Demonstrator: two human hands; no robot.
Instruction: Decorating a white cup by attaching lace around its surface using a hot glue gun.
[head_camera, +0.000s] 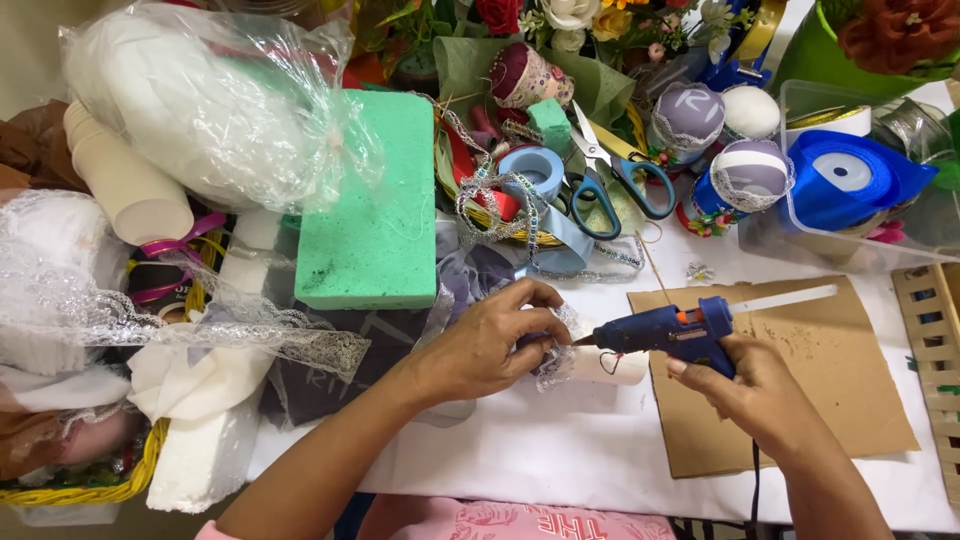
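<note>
The left hand (490, 345) closes around a small white cylinder trimmed with silver lace (600, 362); the right hand (745, 385) grips a blue plastic glue gun (670, 330), nozzle touching the lace, above brown cardboard (830, 400).

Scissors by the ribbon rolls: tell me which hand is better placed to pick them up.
Left. The left hand only steadies the small lace-wrapped cylinder and lies nearer the scissors; the right hand has its grip full with the blue glue gun.
</note>
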